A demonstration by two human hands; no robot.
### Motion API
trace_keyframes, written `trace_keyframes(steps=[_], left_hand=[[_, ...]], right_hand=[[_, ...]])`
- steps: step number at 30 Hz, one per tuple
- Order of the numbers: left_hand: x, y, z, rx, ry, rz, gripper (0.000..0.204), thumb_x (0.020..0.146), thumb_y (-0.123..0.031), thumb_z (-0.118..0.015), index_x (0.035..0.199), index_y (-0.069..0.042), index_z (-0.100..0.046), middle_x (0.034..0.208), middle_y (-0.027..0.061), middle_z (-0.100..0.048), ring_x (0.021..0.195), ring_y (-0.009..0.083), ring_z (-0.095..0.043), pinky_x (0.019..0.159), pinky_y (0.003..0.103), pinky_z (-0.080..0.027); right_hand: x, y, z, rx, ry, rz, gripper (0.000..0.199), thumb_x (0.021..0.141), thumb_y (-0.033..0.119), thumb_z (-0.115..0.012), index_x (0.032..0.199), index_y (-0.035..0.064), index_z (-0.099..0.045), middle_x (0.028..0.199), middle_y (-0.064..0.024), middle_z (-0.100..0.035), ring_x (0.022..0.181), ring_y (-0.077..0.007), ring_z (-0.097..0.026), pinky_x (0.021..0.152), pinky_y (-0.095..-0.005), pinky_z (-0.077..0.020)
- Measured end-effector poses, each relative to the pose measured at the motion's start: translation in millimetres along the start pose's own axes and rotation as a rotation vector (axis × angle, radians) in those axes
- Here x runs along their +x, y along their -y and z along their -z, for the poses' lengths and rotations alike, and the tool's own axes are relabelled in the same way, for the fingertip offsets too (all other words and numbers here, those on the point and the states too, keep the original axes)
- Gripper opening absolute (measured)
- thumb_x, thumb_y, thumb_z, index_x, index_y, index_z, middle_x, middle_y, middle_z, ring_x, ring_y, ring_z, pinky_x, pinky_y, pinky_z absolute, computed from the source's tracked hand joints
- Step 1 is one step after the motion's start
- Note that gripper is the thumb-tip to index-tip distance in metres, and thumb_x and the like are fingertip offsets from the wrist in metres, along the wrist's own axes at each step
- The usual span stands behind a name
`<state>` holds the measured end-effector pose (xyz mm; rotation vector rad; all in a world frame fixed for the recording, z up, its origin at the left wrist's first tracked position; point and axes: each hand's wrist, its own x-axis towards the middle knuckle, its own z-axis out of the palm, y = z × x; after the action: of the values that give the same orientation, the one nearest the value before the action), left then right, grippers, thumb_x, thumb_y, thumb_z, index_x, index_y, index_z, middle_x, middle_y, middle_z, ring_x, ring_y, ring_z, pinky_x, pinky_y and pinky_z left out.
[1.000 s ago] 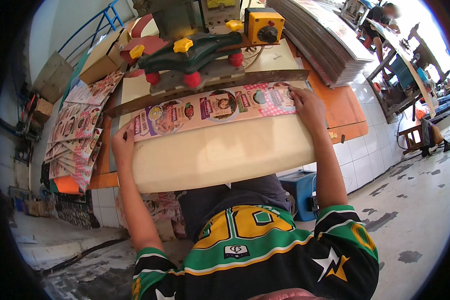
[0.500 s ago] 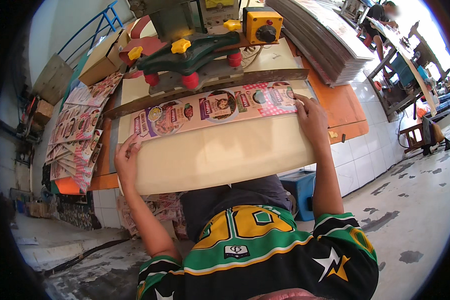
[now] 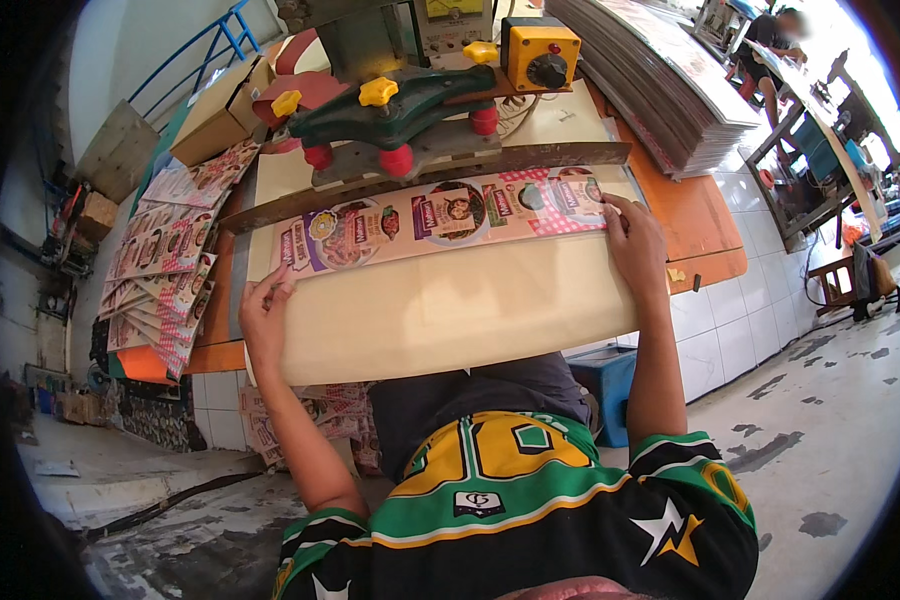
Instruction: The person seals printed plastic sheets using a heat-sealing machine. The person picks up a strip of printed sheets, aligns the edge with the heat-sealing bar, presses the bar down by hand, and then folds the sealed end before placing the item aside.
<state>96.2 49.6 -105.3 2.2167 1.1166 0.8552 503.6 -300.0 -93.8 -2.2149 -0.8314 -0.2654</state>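
Keeping things square matters most here, and the biggest piece to mind is the orange table [image 3: 705, 225], past whose near edge the cream sheet [image 3: 460, 300] reaches toward the person; it is best kept level so that it does not drag. Behind stands the green press head [image 3: 395, 115], which fingers should stay clear of. Below it runs the long metal bar [image 3: 440, 178], a handy straight line to judge against. Just on its near side lies the printed strip [image 3: 445, 222], flat, printed side up and running crosswise; its far edge would do well parallel to the bar along the whole length. At its ends are the hands: the left hand [image 3: 266, 312], fingers bent, by the near left corner, and the right hand [image 3: 632, 238], partly curled, at the right end. Whether either truly pinches the strip I cannot tell; light, even fingertip pressure should avoid buckling it.
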Motion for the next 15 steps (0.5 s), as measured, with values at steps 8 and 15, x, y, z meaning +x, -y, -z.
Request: trace_keyframes(steps=[8, 15], left_hand=[[-0.2, 5.1, -1.9, -0.013, -0.010, -0.001, 0.035, 0.094, -0.020, -0.075, 0.128, -0.012, -0.075, 0.085, 0.0029, -0.049, 0.074, 0.0148, -0.048, 0.071, 0.030, -0.045], [0.6, 0.2, -0.3, 0.012, 0.004, 0.010, 0.035, 0.094, -0.018, -0.074, 0.129, -0.013, -0.074, 0.084, 0.0024, -0.048, 0.073, 0.0144, -0.047, 0.072, 0.029, -0.044]], right_hand=[[2.8, -0.2, 10.6, 0.053, 0.106, -0.019, 0.025, 0.098, 0.022, -0.066, 0.118, 0.0103, -0.076, 0.079, -0.0143, -0.065, 0.067, -0.0256, -0.059, 0.066, -0.0392, -0.0464], [1.0, -4.0, 7.0, 0.104, 0.065, 0.013, 0.025, 0.097, 0.022, -0.068, 0.118, 0.0111, -0.076, 0.082, -0.0138, -0.068, 0.068, -0.0250, -0.061, 0.066, -0.0384, -0.0472]])
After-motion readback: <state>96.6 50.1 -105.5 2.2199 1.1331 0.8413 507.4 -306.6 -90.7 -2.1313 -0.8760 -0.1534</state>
